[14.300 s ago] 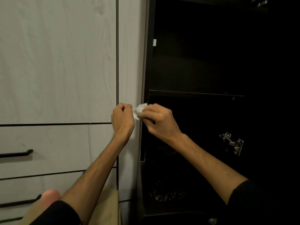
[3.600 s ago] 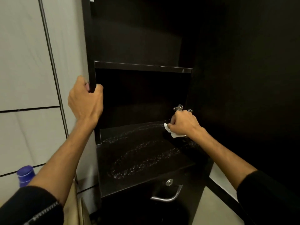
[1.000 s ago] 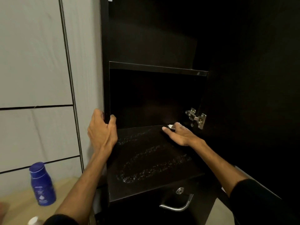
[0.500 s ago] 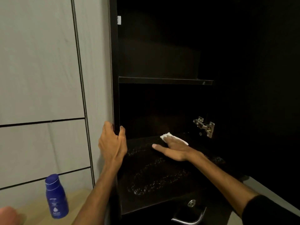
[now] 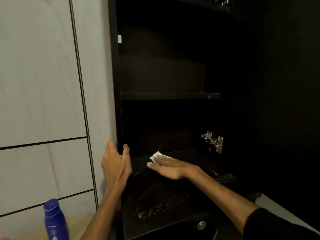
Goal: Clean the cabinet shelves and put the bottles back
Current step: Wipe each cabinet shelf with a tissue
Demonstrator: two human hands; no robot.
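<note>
The black cabinet stands open and dark inside. My right hand [image 5: 170, 168] lies flat, fingers stretched out, pressing a small white tissue [image 5: 155, 155] onto the lower shelf [image 5: 164, 201], which shows pale streaks of dust or moisture. My left hand [image 5: 116, 165] grips the cabinet's left side panel [image 5: 119, 129] at shelf height. The upper shelf [image 5: 169, 96] holds nothing visible. A dark blue lotion bottle [image 5: 55, 220] stands upright on a light wooden surface at the lower left, outside the cabinet.
Pale wood-grain cabinet fronts [image 5: 39, 84] fill the left side. A metal hinge [image 5: 213, 142] sits on the right inner wall by the open black door [image 5: 277, 101]. Below the shelf is a drawer front with a round lock [image 5: 201, 225].
My right hand has slid the tissue leftward across the lower shelf, toward the left panel. My left hand keeps its grip on the panel. The view has tilted up slightly.
</note>
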